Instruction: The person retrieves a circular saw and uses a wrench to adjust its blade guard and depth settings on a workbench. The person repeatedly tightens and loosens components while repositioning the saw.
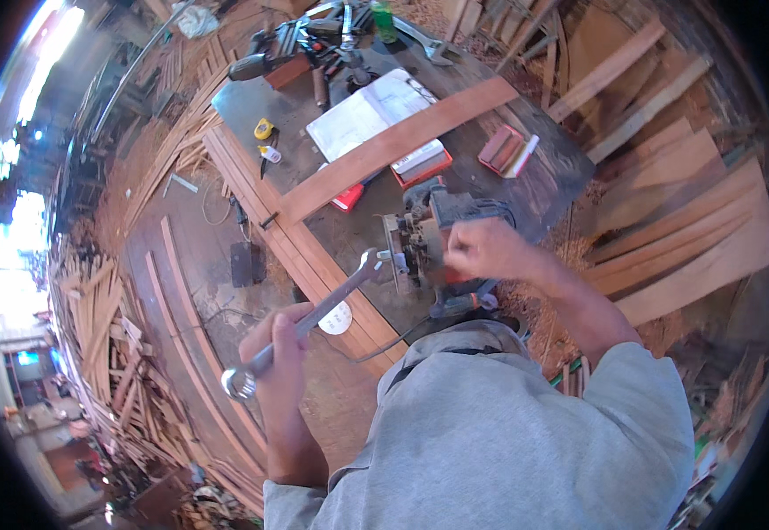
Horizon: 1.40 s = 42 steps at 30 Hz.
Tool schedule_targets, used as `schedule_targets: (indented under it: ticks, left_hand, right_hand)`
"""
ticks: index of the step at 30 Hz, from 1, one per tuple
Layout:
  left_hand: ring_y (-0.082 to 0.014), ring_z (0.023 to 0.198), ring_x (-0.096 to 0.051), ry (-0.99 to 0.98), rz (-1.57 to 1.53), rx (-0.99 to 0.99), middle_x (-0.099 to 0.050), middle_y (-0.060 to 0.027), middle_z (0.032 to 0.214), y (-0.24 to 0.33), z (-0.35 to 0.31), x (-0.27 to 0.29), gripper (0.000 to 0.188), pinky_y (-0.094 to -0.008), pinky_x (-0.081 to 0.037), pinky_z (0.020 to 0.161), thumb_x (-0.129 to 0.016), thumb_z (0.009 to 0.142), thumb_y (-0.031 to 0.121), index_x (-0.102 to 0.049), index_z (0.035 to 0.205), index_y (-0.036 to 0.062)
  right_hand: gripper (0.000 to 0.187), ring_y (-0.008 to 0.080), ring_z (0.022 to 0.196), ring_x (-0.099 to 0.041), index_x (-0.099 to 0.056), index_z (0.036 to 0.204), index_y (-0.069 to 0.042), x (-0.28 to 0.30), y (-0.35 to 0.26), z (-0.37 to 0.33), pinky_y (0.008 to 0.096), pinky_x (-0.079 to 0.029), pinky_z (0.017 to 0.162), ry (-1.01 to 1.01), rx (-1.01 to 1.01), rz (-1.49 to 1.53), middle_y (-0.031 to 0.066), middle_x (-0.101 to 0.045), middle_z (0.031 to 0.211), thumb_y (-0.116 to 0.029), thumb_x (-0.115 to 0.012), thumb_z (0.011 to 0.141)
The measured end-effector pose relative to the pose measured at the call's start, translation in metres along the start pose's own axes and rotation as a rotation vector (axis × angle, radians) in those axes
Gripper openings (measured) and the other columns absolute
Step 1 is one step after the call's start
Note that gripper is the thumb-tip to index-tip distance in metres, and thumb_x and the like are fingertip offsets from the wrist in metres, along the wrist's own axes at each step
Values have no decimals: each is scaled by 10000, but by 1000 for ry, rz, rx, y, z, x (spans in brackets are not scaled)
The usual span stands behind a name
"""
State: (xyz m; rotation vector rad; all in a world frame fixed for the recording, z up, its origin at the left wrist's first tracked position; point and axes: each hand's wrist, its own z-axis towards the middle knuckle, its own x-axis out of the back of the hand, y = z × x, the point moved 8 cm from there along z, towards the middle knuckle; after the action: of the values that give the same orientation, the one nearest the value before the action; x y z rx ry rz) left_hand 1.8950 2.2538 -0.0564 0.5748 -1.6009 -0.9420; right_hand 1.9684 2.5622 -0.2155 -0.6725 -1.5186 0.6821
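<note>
A large combination wrench [336,296] is in my left hand [281,346], with my fingers wrapped round its shaft. Its ring end points down to the left. The open jaw is beside the bit end [399,261] of a dark router [473,212] lying on its side on the bench; I cannot tell whether jaw and bit touch. My right hand [488,251] is closed against the router's body, and its fingertips are partly hidden. Left of the router, long reddish-brown wood strips [314,265] lie together, with a white disc [336,319] partly over them.
A curved board [402,146] crosses the dark bench [543,190]. Around it lie an open notebook [358,119], a yellow tape measure [263,129], a glue bottle [271,154] and a red box [502,148]. Tools pile up at the far edge. Timber offcuts [102,322] heap at left; boards [693,238] lie right.
</note>
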Motion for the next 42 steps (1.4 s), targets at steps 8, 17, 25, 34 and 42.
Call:
schedule_targets:
  ticks: [8, 17, 25, 34, 42]
  left_hand:
    - [-190, 636, -666, -86, 80, -215, -666, -125, 722, 13, -46, -90, 100, -330, -509, 591, -658, 969, 67, -734, 970, 2]
    - [-280, 647, -662, 30, 370, -589, -634, -92, 738, -3, -47, -134, 139, -389, -510, 574, -744, 879, 81, -701, 1010, 63]
    - [-267, 686, -672, -27, 412, -661, -648, -86, 827, -54, -40, -149, 309, -396, -519, 577, -785, 861, 117, -685, 1150, 72]
    - [-298, 835, -701, -198, 377, -616, -695, -120, 992, -64, -37, -143, 422, -386, -560, 679, -775, 882, 183, -655, 1257, 30]
    - [-288, 835, -694, -173, 333, -673, -716, -117, 1041, -59, -28, -141, 423, -387, -555, 729, -778, 876, 193, -667, 1245, 19]
  right_hand:
    - [410, 315, 700, -691, -703, 790, -52, -103, -22, -53, 428, -571, 610, 260, 237, -227, 89, -619, 773, -446, -721, 901]
    - [355, 297, 654, -690, -709, 738, -67, -104, -41, -25, 433, -557, 537, 277, 290, -157, 101, -623, 780, -366, -699, 929]
    - [271, 311, 684, -663, -689, 720, -78, -93, -51, -25, 438, -553, 583, 236, 343, -180, 89, -623, 803, -285, -692, 895]
    - [200, 362, 878, -711, -722, 984, -80, -177, -44, 23, 477, -568, 735, -416, 470, -197, 152, -698, 918, -203, -699, 828]
    - [250, 383, 870, -698, -658, 954, -47, -204, -42, 36, 476, -564, 752, -396, 562, -82, 165, -694, 881, -213, -725, 780]
